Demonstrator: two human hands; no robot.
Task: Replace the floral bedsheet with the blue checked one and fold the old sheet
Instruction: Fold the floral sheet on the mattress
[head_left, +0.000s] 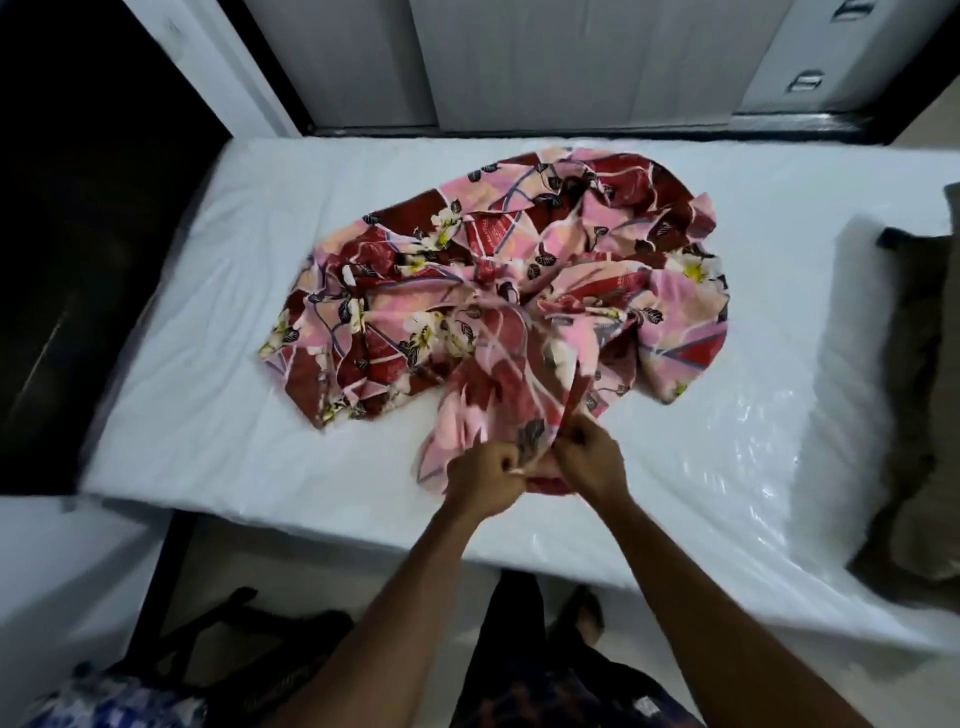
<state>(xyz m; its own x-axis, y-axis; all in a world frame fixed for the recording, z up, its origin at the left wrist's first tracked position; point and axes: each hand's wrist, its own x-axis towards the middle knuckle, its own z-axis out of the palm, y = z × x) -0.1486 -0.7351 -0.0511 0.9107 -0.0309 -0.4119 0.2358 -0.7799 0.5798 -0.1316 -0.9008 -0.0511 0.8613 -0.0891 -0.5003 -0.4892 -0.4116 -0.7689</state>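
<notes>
Left hand (485, 480) and right hand (589, 462), fingers curled, pinch the near edge of the floral sheet (509, 280), heaped mid-mattress (208, 415). Gripped so close together, the cloth may lift as a tangle, not a true corner, and spoil the fold. Counted: one blurred blue checked patch (104, 699) by the feet, possibly the new sheet; two hands; one floral sheet; one mattress; one pillow (919, 389).

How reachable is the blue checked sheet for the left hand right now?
Probably not straight away: the left hand grips the floral sheet, and the blue checked sheet lies low, off the bed at the person's left. Nothing seems to block it once the hand lets go.
</notes>
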